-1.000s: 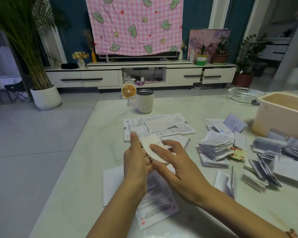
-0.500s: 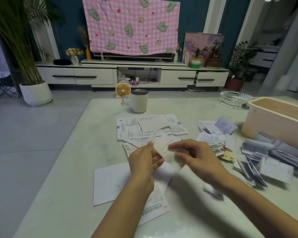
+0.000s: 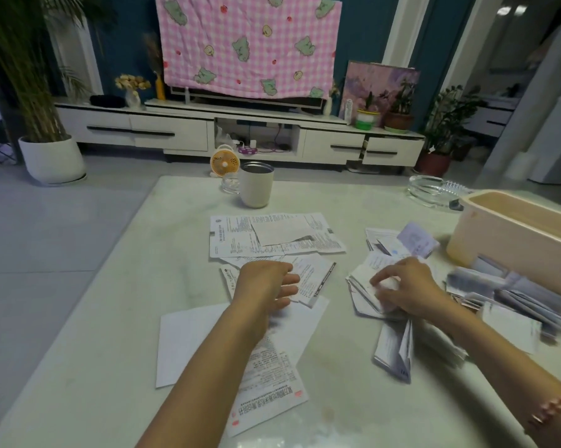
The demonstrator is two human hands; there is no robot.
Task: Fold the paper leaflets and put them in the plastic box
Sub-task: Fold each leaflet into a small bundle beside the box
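Pale table (image 3: 111,318), living room behind. Left hand (image 3: 266,289) is loosely curled and empty, over flat leaflets (image 3: 314,276). Right hand (image 3: 408,289) pinches a folded leaflet (image 3: 387,283) on the pile (image 3: 361,287) beneath it. Plastic box (image 3: 515,234) sits beyond-right. Suggest pressing creases flat before boxing.

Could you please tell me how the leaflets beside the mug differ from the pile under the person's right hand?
The flat leaflets by the mug lie unfolded as wide sheets; the folded pile is small creased packets stacked unevenly. No hand touches the flat leaflets, while the right hand grips the folded pile from above. Both are printed white paper on the table, outside the plastic box.
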